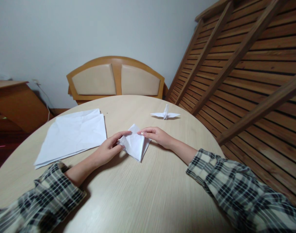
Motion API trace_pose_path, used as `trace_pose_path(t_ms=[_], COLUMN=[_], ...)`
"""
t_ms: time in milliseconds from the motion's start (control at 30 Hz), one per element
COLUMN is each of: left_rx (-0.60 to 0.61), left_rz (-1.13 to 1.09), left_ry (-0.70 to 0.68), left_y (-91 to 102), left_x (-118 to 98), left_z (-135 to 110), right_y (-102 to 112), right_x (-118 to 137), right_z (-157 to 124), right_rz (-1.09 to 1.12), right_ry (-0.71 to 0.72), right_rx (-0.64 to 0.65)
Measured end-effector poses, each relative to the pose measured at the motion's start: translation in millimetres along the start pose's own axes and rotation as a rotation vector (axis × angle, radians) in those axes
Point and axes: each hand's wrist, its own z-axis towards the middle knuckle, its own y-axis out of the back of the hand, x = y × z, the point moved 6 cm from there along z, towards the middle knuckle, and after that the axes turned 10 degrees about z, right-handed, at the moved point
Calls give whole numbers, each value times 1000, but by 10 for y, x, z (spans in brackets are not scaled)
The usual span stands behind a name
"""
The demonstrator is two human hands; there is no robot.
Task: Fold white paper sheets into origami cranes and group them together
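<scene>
A folded piece of white paper (133, 142), roughly diamond-shaped, lies on the round table between my hands, one corner pointing toward me. My left hand (108, 149) grips its left side, thumb at the lower edge and fingers over the top. On the other side my right hand (157, 136) holds the upper right edge, the fingertips pressing on a fold. A finished-looking white origami crane (165, 113) with spread wings stands behind my right hand. To the left of my left hand rests a stack of white paper sheets (75, 132), slightly creased.
The round pale wood table (138, 200) carries everything. A headboard (119, 77) with cream panels stands behind it against the wall. Tilted wooden slats (247, 71) rise close along the right edge. A brown desk (14, 103) is at the far left, with a cable (44, 95) beside it.
</scene>
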Motion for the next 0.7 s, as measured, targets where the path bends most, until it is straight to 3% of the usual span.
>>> trace_pose_path(t_ms=[267,700], left_rx=[-47,-136], left_rz=[54,91], left_ry=[23,93], left_y=[-8,58], left_x=[40,158], left_z=[27,44], right_y=[23,-58], right_x=[-25,9], right_z=[12,-25], right_rz=[3,10], right_ry=[-4,-13], right_rx=[-9,100])
